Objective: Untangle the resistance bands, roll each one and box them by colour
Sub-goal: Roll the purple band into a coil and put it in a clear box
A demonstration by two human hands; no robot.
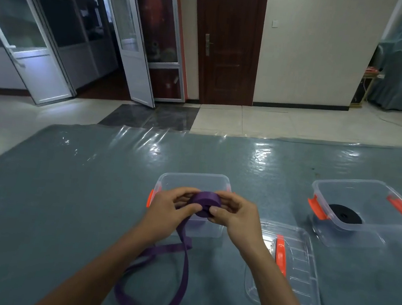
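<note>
Purple band (203, 201); black rolled band (345, 214); clear boxes (367, 200) with orange latches (316, 209); grey-blue counter (62, 185).

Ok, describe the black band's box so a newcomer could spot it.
On the grey-blue table, look to the far right, beyond the flat clear lid. The clear box with orange latches there holds a rolled black band; the other clear box, in the middle, has none.

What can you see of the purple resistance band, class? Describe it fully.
The purple band is a flat, wide, matte strap that looks like rubber. Part of it is wound into a tight coil, gripped between the left hand and the right hand and seen against a clear box. The rest hangs down from the coil, twists once, and lies as a loose loop on the grey-blue table cover.
</note>
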